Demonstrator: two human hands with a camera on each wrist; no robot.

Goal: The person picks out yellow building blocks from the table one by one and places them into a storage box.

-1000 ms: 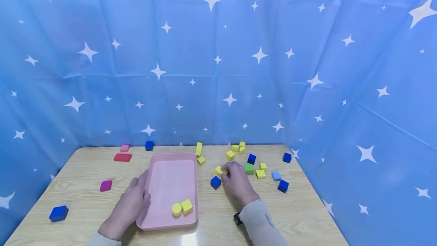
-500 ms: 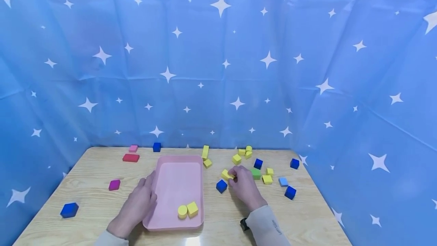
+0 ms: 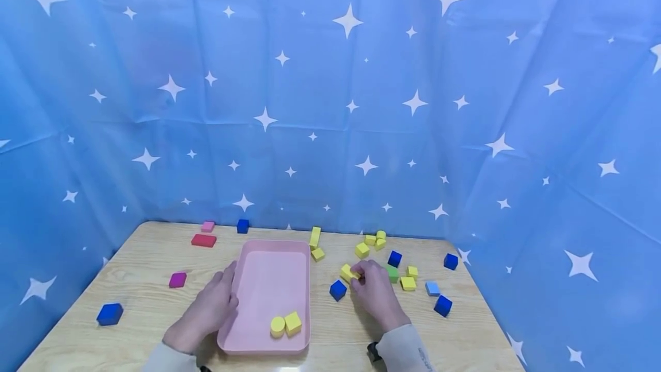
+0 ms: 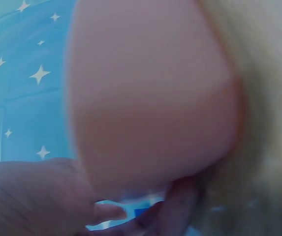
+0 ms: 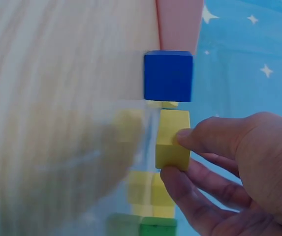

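Observation:
My left hand [image 3: 207,309] grips the left rim of a pink tray [image 3: 269,280], its thumb over the inner side and its other fingers along the outside. In the left wrist view the tray wall [image 4: 155,93] fills much of the picture. Inside the tray, near its front right corner, lie a yellow cylinder [image 3: 277,326] and a yellow cube [image 3: 293,323]. To the right, my right hand [image 3: 381,294] pinches a yellow block [image 5: 172,140] between thumb and index finger, low over the table. Just in front of that block is a dark blue cube [image 3: 338,290].
Several yellow blocks [image 3: 362,250], a green block [image 3: 392,274] and blue cubes [image 3: 443,305] lie around and beyond my right hand. A red block [image 3: 203,240], a magenta block [image 3: 178,279] and a blue block [image 3: 110,314] lie left. A starry blue curtain [image 3: 315,85] hangs behind the table.
The head view has shifted, so the scene sits further right and slightly lower. My left hand stays at the tray and my right hand stays at the same yellow block.

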